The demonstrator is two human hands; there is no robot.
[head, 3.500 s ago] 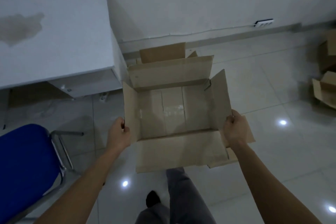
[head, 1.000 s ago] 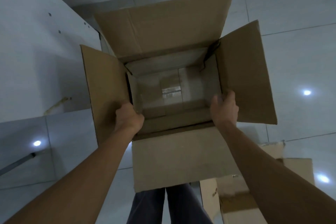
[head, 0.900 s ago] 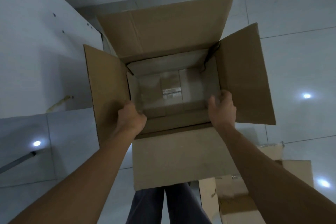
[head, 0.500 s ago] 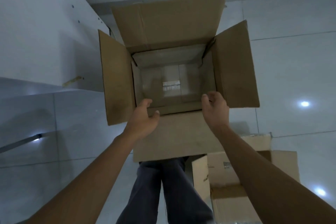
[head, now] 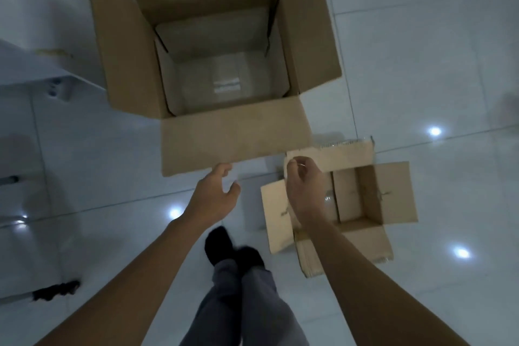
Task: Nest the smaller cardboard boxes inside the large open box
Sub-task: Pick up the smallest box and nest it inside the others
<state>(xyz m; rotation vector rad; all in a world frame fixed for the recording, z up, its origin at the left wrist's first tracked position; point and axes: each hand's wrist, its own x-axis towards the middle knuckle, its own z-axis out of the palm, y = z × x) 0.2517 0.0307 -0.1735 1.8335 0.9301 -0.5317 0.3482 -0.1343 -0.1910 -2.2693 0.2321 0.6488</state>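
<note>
The large open cardboard box stands on the tiled floor with all its flaps spread outward; a white label shows on its bottom. A smaller open cardboard box lies on the floor to its lower right, flaps out. My left hand hovers just below the large box's near flap, fingers apart, holding nothing. My right hand is above the small box's left side, fingers loosely curled near its far flap; whether it touches the cardboard is unclear.
A white desk stands at the left with its base reaching toward me. My legs and dark socks are between the hands. Glossy floor tiles stretch to the right.
Both hands let go of the large box, now resting on the floor, and pulled back toward me. The view tilted down, and my right hand moved over the smaller box.
</note>
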